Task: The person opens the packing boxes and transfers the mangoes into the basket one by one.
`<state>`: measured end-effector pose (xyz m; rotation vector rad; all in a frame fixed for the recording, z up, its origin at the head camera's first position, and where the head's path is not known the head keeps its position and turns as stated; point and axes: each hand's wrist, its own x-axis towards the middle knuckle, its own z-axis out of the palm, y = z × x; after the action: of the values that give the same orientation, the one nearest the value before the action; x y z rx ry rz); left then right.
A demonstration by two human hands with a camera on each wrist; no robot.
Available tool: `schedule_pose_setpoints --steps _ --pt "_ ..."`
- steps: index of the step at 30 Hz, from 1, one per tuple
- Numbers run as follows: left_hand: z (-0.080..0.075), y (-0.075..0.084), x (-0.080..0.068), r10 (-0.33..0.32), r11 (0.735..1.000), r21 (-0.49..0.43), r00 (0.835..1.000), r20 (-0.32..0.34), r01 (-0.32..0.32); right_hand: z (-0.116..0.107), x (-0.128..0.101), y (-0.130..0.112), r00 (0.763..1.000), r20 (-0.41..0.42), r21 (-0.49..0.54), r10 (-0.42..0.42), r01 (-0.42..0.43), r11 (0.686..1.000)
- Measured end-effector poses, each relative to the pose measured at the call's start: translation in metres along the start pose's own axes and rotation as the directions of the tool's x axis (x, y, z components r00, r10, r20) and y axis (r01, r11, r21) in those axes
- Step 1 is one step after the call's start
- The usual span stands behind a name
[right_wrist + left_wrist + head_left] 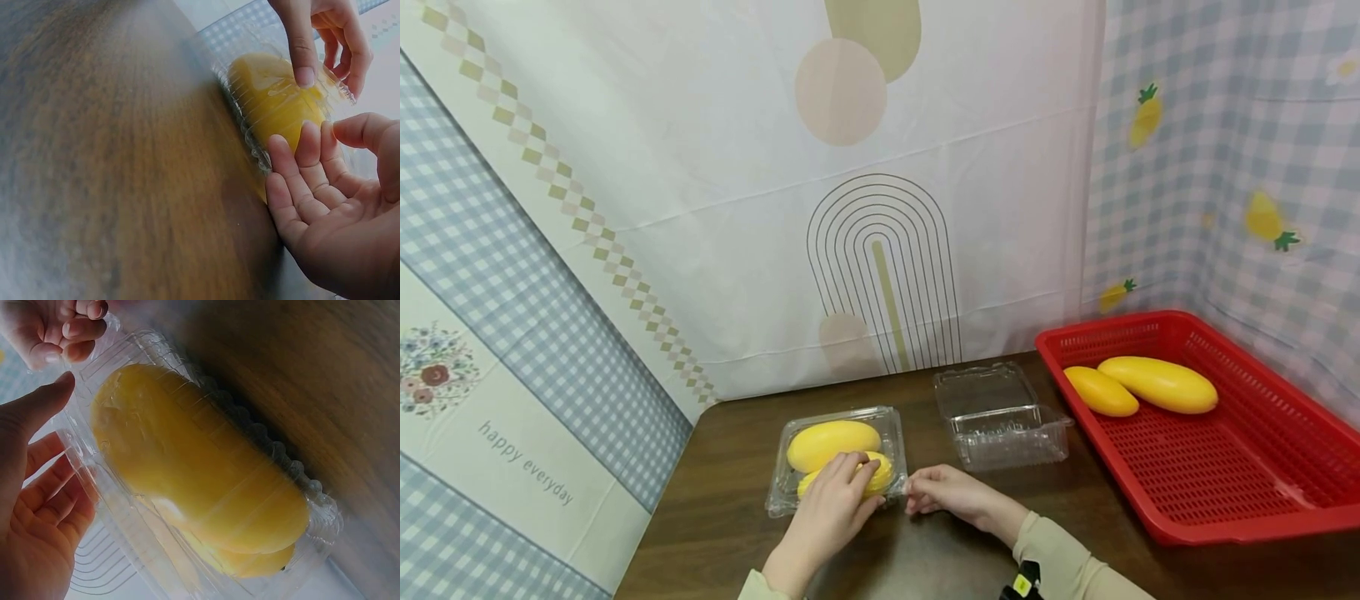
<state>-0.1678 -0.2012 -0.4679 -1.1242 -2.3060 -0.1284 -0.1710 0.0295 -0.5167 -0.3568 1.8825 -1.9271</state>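
A clear plastic clamshell box (900, 442) lies on the table with its lid down over two oblong yellow fruits (832, 445). Through the lid the fruits look smooth, one beside the other. My left hand (837, 498) rests on the lid at the near side, fingers spread and relaxed, partly covering the nearer fruit. At the near right corner of the box, my right hand (953, 493) pinches the plastic rim between thumb and forefinger. In the right wrist view, its other fingers (307, 147) stand loosely bent alongside the box.
A second clear clamshell box (1011, 450) stands with its lid raised, back right of the hands. To the right, a red plastic basket (1120, 467) holds two more yellow fruits (1157, 385). Fabric curtains (715, 208) hang behind the brown table (700, 517).
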Motion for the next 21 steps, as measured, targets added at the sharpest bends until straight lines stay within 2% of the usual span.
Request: schedule_pose_setpoints --steps 10,17,21 --pt "0.0012 -0.0035 -0.0005 0.004 1.000 -0.004 1.000 -0.018 -0.004 0.0000 0.0016 0.0005 1.000 0.015 -0.008 -0.020 0.020 1.000" --pt "0.0007 -0.0054 0.0023 0.080 0.995 0.058 0.995 -0.052 -0.077 -0.0005 0.0023 -0.0001 1.000 0.014 -0.008 -0.008 0.008 1.000" --pt "0.0014 -0.0057 0.0036 0.138 0.984 0.120 0.987 -0.078 -0.128 -0.0004 0.0017 0.0000 1.000 0.016 -0.005 -0.010 0.010 1.000"
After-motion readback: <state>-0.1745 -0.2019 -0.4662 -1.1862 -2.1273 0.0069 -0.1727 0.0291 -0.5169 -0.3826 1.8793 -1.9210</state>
